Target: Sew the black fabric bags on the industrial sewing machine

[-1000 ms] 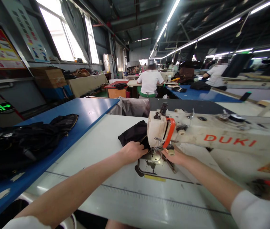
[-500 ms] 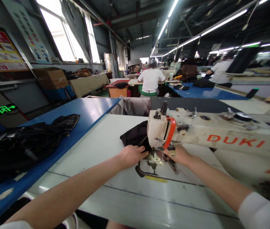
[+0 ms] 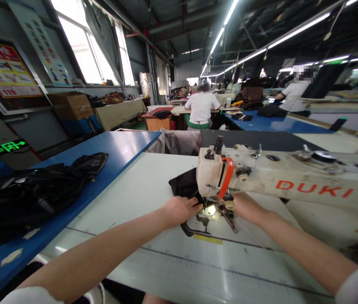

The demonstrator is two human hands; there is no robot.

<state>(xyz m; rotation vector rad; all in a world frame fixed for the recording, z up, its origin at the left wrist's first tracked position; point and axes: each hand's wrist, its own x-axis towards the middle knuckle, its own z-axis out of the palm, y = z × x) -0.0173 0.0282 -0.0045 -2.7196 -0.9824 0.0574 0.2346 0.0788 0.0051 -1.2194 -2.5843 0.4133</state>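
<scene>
A white sewing machine [image 3: 212, 175] with an orange lever guard and DUKI lettering stands over the pale work table. Black fabric [image 3: 185, 183] lies bunched to the left of and behind its head, partly hidden by it. My left hand [image 3: 181, 209] grips the near edge of that fabric, fingertips close to the needle area. Beyond the presser foot, my right hand [image 3: 248, 207] reaches in from the right; its fingers are hidden behind the machine head. The metal needle plate [image 3: 209, 210] shines under the needle, with a metal guide [image 3: 229, 217] beside it.
On the left, a blue table [image 3: 128, 141] carries a heap of black bags or garments [image 3: 39, 194]. A printed ruler [image 3: 197, 262] runs along the near table edge. Farther off, a person in a white shirt [image 3: 202, 105] sits at another machine; another person [image 3: 294, 95] is at right.
The black fabric and my left hand have shifted slightly right, closer to the machine head. My right hand has also moved right, and its fingers are now more hidden. The view has turned slightly.
</scene>
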